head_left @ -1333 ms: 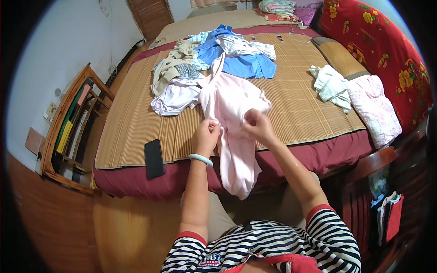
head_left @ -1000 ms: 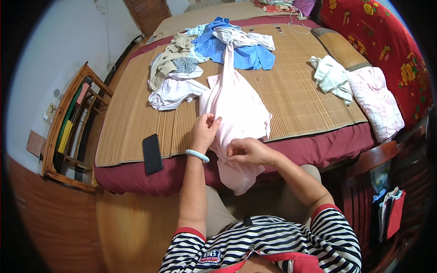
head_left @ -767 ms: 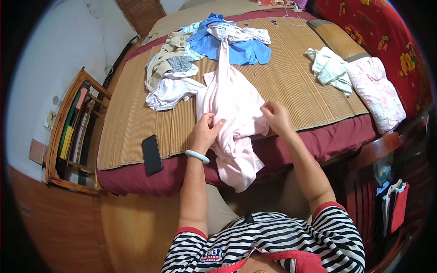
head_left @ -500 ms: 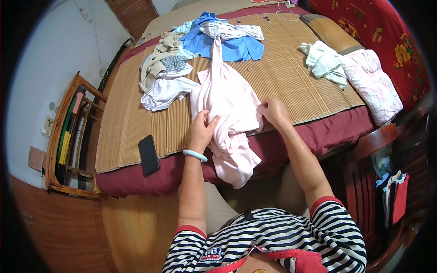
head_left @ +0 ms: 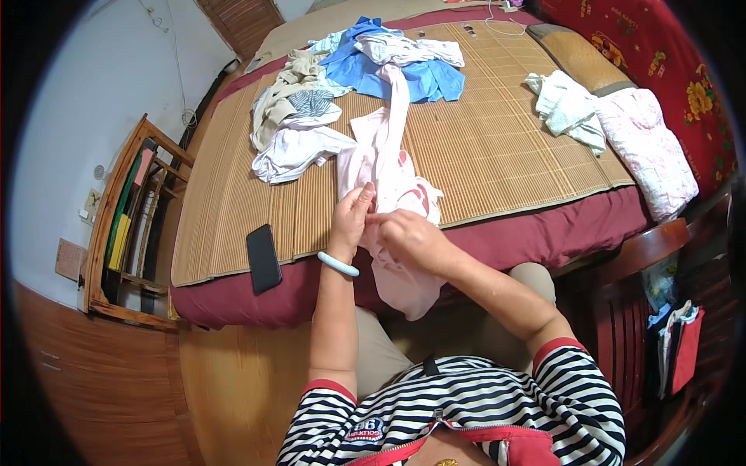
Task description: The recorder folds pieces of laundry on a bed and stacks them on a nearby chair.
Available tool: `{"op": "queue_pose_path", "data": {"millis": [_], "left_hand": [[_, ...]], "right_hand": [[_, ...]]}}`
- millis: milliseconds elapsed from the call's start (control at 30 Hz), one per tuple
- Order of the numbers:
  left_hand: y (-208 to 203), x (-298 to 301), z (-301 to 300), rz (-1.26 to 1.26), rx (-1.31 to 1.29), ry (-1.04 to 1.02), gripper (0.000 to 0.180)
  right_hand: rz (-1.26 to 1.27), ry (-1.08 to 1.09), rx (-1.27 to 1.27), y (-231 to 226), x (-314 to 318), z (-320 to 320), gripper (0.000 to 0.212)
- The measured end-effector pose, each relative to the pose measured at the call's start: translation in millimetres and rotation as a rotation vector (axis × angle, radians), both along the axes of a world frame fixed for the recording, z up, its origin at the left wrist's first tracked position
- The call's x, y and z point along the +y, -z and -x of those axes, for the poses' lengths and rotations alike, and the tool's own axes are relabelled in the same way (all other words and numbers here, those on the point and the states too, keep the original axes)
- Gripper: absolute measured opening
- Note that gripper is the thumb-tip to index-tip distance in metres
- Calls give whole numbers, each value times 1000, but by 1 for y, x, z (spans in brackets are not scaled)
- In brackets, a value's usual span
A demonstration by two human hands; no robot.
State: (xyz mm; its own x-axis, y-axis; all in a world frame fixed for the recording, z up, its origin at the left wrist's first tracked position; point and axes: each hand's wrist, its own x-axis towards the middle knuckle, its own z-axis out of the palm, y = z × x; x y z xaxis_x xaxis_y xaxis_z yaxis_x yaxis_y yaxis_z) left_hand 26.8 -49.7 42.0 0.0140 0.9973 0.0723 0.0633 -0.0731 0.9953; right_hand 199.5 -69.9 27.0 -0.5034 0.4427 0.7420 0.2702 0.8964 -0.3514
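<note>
A pale pink garment [head_left: 404, 289] lies crumpled over the near edge of the bed, its lower part hanging down. One long narrow part, like a sleeve, stretches away to the far clothes, and a patch of red print shows on its right side. My left hand [head_left: 351, 221], with a pale bangle at the wrist, is closed on the garment's left side, thumb up. Right beside it, my right hand [head_left: 413, 242] grips the same cloth, its fingertips close to the left fingers. The hands partly cover the cloth between them.
Beyond the garment lie a blue garment [head_left: 439, 81], a beige one [head_left: 273, 105] and a white one [head_left: 291, 151] on the bamboo mat [head_left: 497, 132]. A black phone [head_left: 264, 259] rests at the left edge. Folded clothes [head_left: 649, 151] lie right, near a wooden chair [head_left: 622, 311].
My right hand has moved left across the garment to beside my left hand, drawing its right side inward. Red print has come into sight. The view has shifted slightly.
</note>
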Motion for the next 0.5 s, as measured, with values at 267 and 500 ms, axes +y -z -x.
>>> {"op": "queue_pose_path", "data": {"millis": [267, 500], "left_hand": [[23, 9, 23, -26, -44, 15, 11], [0, 14, 61, -205, -642, -149, 22]], "right_hand": [[-53, 7, 10, -9, -15, 1, 22], [561, 384, 514, 14, 29, -41, 17]]}}
